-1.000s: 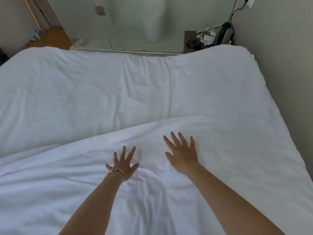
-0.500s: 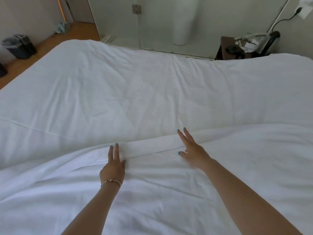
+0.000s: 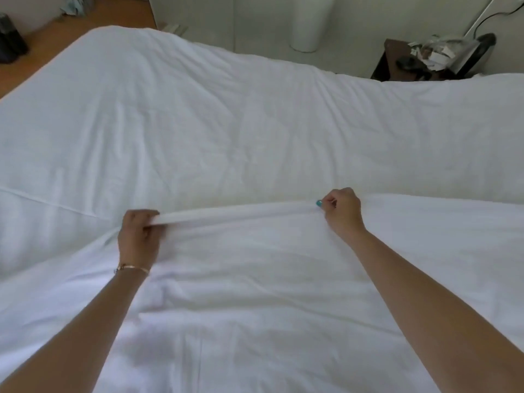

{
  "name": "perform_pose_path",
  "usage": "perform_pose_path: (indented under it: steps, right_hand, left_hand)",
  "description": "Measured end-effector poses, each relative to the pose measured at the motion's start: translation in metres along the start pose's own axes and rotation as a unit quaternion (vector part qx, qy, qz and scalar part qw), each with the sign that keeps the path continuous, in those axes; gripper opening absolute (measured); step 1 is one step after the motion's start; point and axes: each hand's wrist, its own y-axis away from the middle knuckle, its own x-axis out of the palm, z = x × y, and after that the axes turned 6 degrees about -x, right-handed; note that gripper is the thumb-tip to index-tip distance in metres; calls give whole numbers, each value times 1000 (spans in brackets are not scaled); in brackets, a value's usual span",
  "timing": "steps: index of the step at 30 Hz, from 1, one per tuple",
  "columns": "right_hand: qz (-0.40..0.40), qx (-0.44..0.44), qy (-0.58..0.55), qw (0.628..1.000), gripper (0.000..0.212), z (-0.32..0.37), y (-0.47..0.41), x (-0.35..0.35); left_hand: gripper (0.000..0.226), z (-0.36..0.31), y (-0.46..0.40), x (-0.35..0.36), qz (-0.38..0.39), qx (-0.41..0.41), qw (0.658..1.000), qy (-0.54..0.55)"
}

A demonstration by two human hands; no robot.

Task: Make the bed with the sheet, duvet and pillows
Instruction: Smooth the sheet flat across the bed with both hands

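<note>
There is one camera, worn on the person's head. It looks forward and down over the bed [image 3: 255, 123] from close above. Both arms reach in from 6 o'clock. The far bed edge, wall [image 3: 255, 18] and floor [image 3: 85, 26] sit at 12 o'clock. No second view shares the scene.

A bedroom: a white-covered bed [image 3: 226, 123], a cluttered bedside table [image 3: 397, 63] and wooden floor [image 3: 85, 29].

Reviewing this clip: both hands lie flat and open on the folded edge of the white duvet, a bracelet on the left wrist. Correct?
Not quite. In the head view the left hand and right hand grip the duvet's folded edge with curled fingers, not flat. The bracelet is on the left wrist, as stated.
</note>
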Motion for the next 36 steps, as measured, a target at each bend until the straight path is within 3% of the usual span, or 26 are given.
perform_pose_path:
  steps: [3, 6, 8, 10, 12, 15, 17, 19, 21, 22, 25, 27, 30, 32, 34, 36]
  right_hand:
    - [-122, 29, -34, 991, 15, 27, -16, 3]
    - [-179, 80, -86, 977, 15, 30, -27, 18]
    - [-105, 94, -66, 988, 24, 20, -28, 36]
    - [49, 77, 3, 996, 57, 8, -23, 59]
    - [166, 69, 46, 983, 84, -3, -20, 78]
    - [207, 53, 40, 976, 100, -16, -29, 90]
    - [195, 50, 13, 980, 108, -23, -36, 93]
    - [180, 50, 19, 982, 105, -34, -42, 98]
    - [146, 55, 19, 988, 94, -42, -44, 101]
    - [117, 56, 5, 992, 80, -46, -46, 101]
    - [-37, 46, -25, 998, 5, -42, -48, 96]
    - [-109, 67, -28, 991, 12, -34, -59, 84]
    - [-146, 81, -50, 985, 14, -21, -78, 55]
    - [-89, 87, -27, 992, 18, -25, -88, 51]
    - [49, 76, 47, 995, 28, -36, -80, 69]
    - [156, 80, 86, 981, 70, -46, -68, 91]
  left_hand:
    - [23, -40, -76, 6, -20, 51, 998, 9]
    - [20, -45, -112, 28, 1, 62, 998, 16]
    - [19, -30, -112, 56, 71, 43, 996, -32]
    - [22, -8, -103, 86, 133, -11, 989, -57]
    - [22, 6, -95, 107, 122, -59, 990, -27]
    - [21, 6, -107, 124, 86, -105, 991, 2]
    - [22, 3, -120, 136, 97, -91, 990, -39]
    - [28, 1, -128, 144, 109, -70, 988, -89]
    - [18, 7, -130, 148, 114, -55, 989, -73]
    - [12, 9, -130, 147, 112, -51, 991, -47]
    - [8, -3, -132, 132, 78, -42, 996, 8]
    - [12, -27, -152, 122, 11, -32, 999, 28]
    - [18, -60, -183, 119, 6, 0, 1000, 24]
    - [23, -58, -193, 133, 52, -10, 998, -30]
    - [26, -40, -185, 153, 93, -51, 992, -74]
    - [25, -23, -170, 171, 85, -46, 994, -60]
